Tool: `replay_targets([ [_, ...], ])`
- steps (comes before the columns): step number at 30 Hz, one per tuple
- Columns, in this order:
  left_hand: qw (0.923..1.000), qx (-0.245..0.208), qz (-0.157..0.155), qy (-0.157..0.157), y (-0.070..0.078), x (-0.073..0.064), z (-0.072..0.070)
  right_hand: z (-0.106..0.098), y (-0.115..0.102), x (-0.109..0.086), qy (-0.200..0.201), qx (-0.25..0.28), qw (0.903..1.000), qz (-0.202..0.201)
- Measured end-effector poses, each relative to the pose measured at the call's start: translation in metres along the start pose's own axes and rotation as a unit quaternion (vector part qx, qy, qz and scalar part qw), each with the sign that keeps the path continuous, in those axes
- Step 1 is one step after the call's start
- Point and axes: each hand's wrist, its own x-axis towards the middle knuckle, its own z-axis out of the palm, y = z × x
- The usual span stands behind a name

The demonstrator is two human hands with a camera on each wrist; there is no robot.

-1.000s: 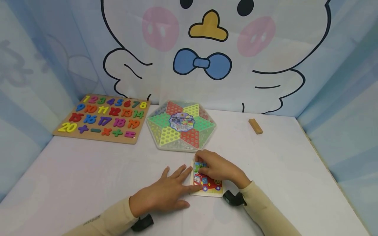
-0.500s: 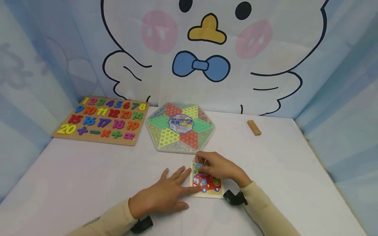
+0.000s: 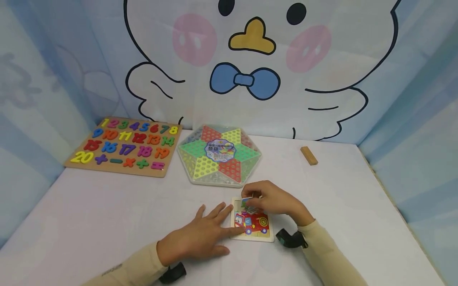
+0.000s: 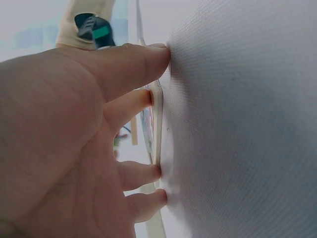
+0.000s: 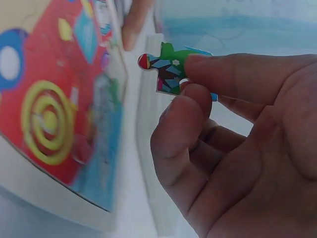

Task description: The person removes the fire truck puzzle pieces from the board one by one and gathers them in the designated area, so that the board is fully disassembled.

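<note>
A small jigsaw puzzle [image 3: 253,226] with a red truck picture and a pale frame lies flat in front of me. Spread-fingered, my left hand [image 3: 200,236] rests at its left side, one finger across the picture's lower left and other fingertips at the frame edge. Between thumb and forefinger my right hand [image 3: 275,200] pinches a jigsaw piece [image 5: 171,69], green and blue with a red-tipped tab. The piece is tilted up off the puzzle in the right wrist view. Bare pale backing shows at the puzzle's upper left. My right hand hides part of the upper right.
Behind the puzzle lies a hexagonal Chinese checkers set [image 3: 220,157] in clear packaging. A wooden number board [image 3: 123,147] stands at the back left, and a small wooden block [image 3: 309,155] at the back right. A cartoon-printed curtain [image 3: 243,111] borders the white table's far edge.
My right hand has lifted the piece out of the puzzle's upper left and shifted a little right with it, uncovering the backing. The left hand has stayed in place.
</note>
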Motion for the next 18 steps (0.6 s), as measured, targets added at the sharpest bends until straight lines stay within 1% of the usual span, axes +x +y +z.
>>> replay_targets([
  [2,1.0,-0.001,0.0,0.001,0.0,0.0,0.001,-0.009,-0.001,-0.004,0.014,0.005,0.9999,0.002],
  [5,1.0,-0.002,-0.002,0.001,0.0,0.001,0.001,-0.024,-0.001,-0.014,0.047,-0.004,0.9988,0.012],
  [9,0.9999,-0.007,-0.007,-0.003,0.002,0.0,-0.001,-0.045,0.006,-0.029,0.098,-0.036,0.9932,0.051],
  [12,1.0,-0.006,-0.006,0.0,0.003,0.0,-0.001,-0.056,0.017,-0.041,0.126,-0.057,0.9869,0.084],
  [15,1.0,-0.003,-0.006,0.003,0.003,0.0,-0.001,-0.059,0.032,-0.048,0.133,-0.053,0.9836,0.11],
  [18,1.0,-0.004,-0.005,0.002,0.003,-0.001,-0.001,-0.057,0.047,-0.049,0.127,-0.043,0.984,0.118],
])
